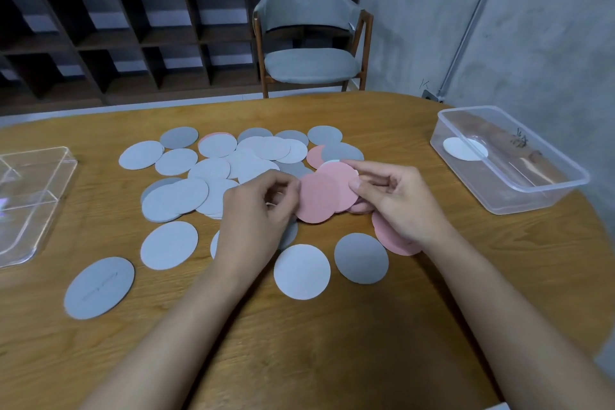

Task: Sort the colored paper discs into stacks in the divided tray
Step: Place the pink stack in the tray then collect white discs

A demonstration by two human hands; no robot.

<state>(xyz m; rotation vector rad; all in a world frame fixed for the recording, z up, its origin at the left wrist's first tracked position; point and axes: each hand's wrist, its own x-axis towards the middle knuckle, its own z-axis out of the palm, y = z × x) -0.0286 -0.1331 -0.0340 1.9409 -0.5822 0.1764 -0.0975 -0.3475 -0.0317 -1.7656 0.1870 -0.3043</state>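
Wood table (pixel 332 343) w/ discs (pixel 169 245); grey chair (pixel 309 65) behind.

No writing can be read for certain. The clear plastic box (pixel 539 194) at the right of the surface has dark handwritten marks on its far wall (too blurred to make out). The grey disc (pixel 99 288) at the near left bears a faint line of writing, too small to read.
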